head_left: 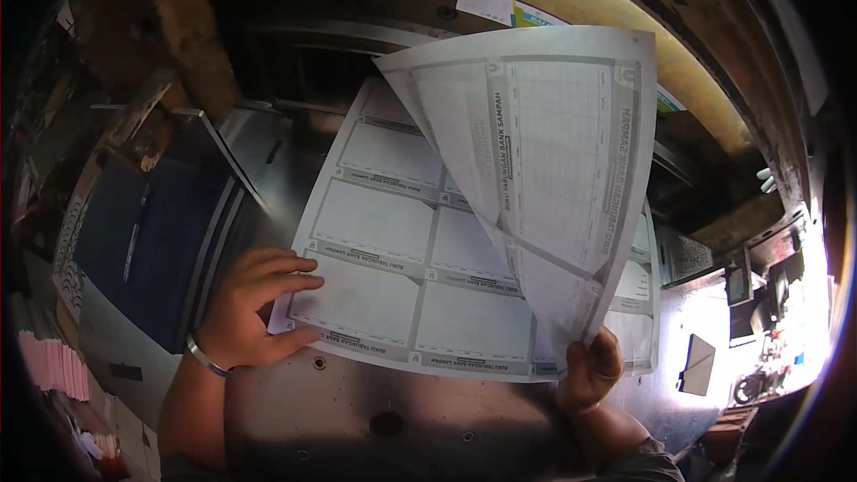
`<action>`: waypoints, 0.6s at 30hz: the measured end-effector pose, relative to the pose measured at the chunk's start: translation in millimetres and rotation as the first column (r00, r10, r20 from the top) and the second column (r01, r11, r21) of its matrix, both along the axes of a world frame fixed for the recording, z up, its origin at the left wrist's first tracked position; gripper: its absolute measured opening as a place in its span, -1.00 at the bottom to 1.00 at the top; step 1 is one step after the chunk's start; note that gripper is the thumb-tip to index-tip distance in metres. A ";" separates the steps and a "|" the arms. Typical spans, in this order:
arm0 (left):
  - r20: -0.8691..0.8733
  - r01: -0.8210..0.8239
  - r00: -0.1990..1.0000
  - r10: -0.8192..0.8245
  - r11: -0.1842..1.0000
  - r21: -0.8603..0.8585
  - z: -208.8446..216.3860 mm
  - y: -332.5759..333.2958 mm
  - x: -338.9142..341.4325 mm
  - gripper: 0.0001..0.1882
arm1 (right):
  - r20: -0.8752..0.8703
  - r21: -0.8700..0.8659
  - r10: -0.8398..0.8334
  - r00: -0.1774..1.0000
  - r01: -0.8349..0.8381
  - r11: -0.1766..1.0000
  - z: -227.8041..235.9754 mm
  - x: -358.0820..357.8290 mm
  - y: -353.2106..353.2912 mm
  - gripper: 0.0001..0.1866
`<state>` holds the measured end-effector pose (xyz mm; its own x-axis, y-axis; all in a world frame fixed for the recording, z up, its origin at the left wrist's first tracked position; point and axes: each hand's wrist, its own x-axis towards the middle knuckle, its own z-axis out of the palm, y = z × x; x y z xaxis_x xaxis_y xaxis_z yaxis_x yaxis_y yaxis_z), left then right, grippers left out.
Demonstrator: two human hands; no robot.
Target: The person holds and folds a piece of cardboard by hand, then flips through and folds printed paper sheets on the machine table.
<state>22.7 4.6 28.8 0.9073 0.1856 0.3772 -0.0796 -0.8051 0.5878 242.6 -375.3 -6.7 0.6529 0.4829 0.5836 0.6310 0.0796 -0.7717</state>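
A large white printed sheet (pixel 366 219) with rows of boxed forms lies in front of me. Over its right part a second printed sheet (pixel 562 152) is raised and curls upward, its far edge standing high. My right hand (pixel 591 375) pinches this raised sheet at its near right corner, between thumb and bent fingers. At the left edge of the lower sheet rests my left hand (pixel 254 308), fingers and thumb spread, their tips on the paper's margin. A bracelet (pixel 205 357) circles the left wrist. The raised sheet hides much of the lower one's right side.
A metal surface (pixel 357 424) with round holes extends on the near side. To the left are a dark blue flat stack (pixel 152 250) with a pen (pixel 133 245) on it, and pink papers (pixel 54 366). Worn machine parts stand behind. Bright daylight comes in at the right.
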 end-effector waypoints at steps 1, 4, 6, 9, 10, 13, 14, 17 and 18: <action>-0.059 0.000 0.998 0.001 1.000 0.025 4.4 -2.7 -0.5 -0.38 | -0.007 0.020 0.014 1.000 -0.014 1.000 -0.4 0.7 -0.2 -0.56; -0.161 -0.016 0.987 0.024 0.999 0.052 14.7 -4.4 -4.0 -0.33 | -0.011 0.031 0.013 1.000 -0.013 0.999 -0.6 1.3 -0.2 -0.58; -0.204 -0.035 0.978 0.046 0.998 0.057 18.3 -4.9 -7.8 -0.29 | -0.008 0.024 0.001 1.000 0.000 1.000 -0.2 -0.2 0.2 -0.59; -0.257 -0.052 0.964 0.068 0.996 0.069 24.2 -4.7 -11.3 -0.25 | -0.020 0.050 -0.014 1.000 0.015 0.999 1.5 0.5 -0.2 -0.62; -0.292 -0.059 0.953 0.073 0.997 0.057 23.3 -4.2 -13.6 -0.23 | -0.028 0.039 -0.031 0.999 0.032 0.999 -2.6 0.0 -1.9 -0.62; -0.324 -0.063 0.942 0.083 0.995 0.072 22.8 -1.5 -15.1 -0.23 | -0.042 0.041 -0.041 0.998 0.042 0.998 -4.6 1.1 1.4 -0.63; -0.325 -0.056 0.942 0.084 0.994 0.093 22.1 -1.9 -16.7 -0.25 | -0.051 0.048 -0.035 0.998 0.037 0.998 -3.5 -0.4 1.8 -0.63; -0.311 -0.050 0.947 0.083 0.992 0.113 20.4 -3.0 -16.6 -0.30 | -0.053 0.101 -0.070 0.996 0.075 0.992 1.7 -2.2 10.7 -0.65; -0.314 -0.055 0.945 0.088 0.992 0.111 19.6 -3.9 -17.5 -0.30 | -0.057 0.099 -0.065 0.996 0.070 0.993 0.7 -2.6 10.8 -0.65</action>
<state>5.2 0.7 48.5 0.9688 0.2306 0.0909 0.1582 -0.8575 0.4896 240.0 -364.5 -6.0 0.7133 0.3773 0.5907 0.5958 0.1174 -0.7945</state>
